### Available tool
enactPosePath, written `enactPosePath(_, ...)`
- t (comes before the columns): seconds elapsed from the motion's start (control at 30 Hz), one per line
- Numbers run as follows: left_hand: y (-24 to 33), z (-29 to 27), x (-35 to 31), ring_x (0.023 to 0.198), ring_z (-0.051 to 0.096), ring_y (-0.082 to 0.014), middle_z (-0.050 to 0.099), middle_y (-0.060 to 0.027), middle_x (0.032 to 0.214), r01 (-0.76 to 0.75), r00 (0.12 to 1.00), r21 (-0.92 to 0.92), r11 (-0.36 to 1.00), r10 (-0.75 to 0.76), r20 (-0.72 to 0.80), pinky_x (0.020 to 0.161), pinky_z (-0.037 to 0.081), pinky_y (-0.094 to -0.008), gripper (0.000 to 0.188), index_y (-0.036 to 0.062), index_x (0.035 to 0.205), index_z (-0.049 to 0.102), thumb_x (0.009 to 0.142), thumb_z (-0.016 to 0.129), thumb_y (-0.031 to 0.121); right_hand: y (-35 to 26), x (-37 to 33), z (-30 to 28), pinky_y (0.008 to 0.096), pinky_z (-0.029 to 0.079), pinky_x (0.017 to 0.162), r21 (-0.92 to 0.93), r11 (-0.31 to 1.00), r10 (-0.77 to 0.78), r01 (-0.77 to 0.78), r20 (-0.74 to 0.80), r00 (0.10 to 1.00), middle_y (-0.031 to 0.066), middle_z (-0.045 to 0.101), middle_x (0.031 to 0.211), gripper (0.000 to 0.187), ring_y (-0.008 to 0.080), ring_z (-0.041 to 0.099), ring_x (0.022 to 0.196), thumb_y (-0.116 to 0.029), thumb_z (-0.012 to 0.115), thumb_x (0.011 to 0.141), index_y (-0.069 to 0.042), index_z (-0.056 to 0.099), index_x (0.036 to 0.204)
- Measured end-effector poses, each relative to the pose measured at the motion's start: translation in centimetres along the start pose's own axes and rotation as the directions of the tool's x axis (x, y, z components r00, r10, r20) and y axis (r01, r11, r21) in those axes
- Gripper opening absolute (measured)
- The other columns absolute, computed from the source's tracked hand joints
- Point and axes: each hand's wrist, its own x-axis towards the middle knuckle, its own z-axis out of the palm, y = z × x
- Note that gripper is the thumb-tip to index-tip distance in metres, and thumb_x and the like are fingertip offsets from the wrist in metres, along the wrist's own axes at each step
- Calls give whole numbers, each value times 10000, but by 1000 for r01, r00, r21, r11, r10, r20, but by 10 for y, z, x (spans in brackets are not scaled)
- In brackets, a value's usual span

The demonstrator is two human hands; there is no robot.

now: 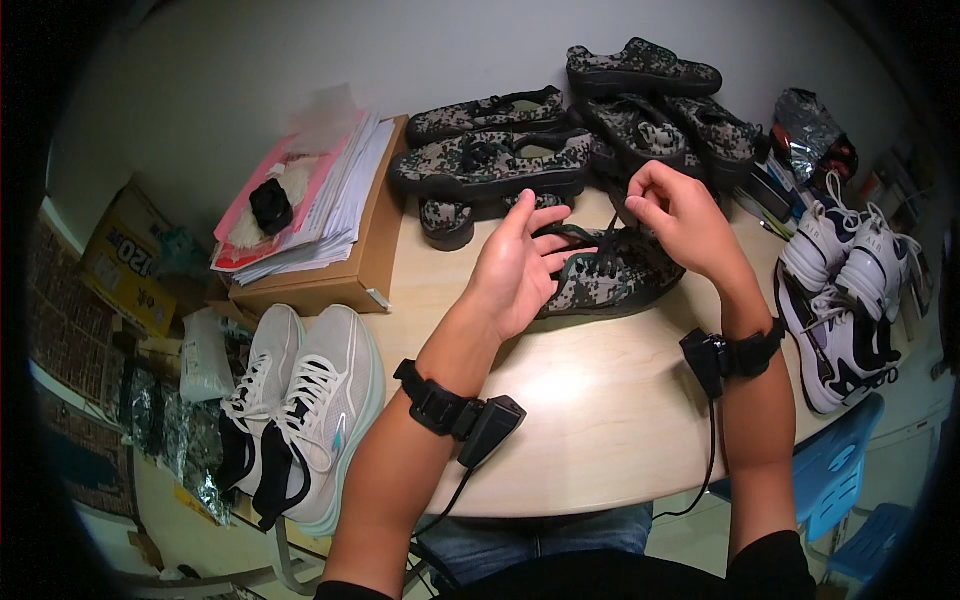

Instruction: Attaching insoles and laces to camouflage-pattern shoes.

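A camouflage shoe (pixel 610 283) with black laces lies sideways on the table in front of me. My left hand (pixel 515 265) is palm up at its left end, fingers spread and overlapping the shoe's opening; no object shows in it. Above the shoe's right part, my right hand (pixel 682 215) is closed in a pinch on a dark shoelace (pixel 613 222) that rises from the lacing. The fingertips partly hide the lace's end. A black strapped device with a cable sits on each forearm.
Behind stand several more camouflage shoes (pixel 490 160), some stacked against the wall. At left, papers lie on a cardboard box (pixel 375 255), near a pair of grey sneakers (pixel 335 400). White-and-black sneakers (pixel 815 340) and a crumpled plastic bag (pixel 805 125) are at right, above a blue stool (pixel 845 470).
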Motion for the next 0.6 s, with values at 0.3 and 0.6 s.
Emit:
enactPosePath(0.3, -1, 3, 1, 1046, 565, -313, 556, -241, 1112, 12, 999, 16, 1000, -11, -33, 909, 467, -437, 533, -18, 1262, 426, 988, 349, 433, 6, 4, -3, 262, 395, 548, 73, 996, 52, -41, -157, 986, 37, 522, 641, 106, 107, 463, 576, -88, 605, 833, 10, 568, 848)
enactPosePath(0.6, -2, -2, 3, 996, 592, -303, 574, -244, 1070, 43, 999, 11, 999, -43, 17, 887, 487, -425, 510, -14, 1258, 416, 989, 362, 415, 7, 0, -3, 234, 369, 536, 42, 998, 35, -40, 124, 992, -19, 497, 651, 158, 57, 440, 600, -88, 628, 838, -6, 591, 967)
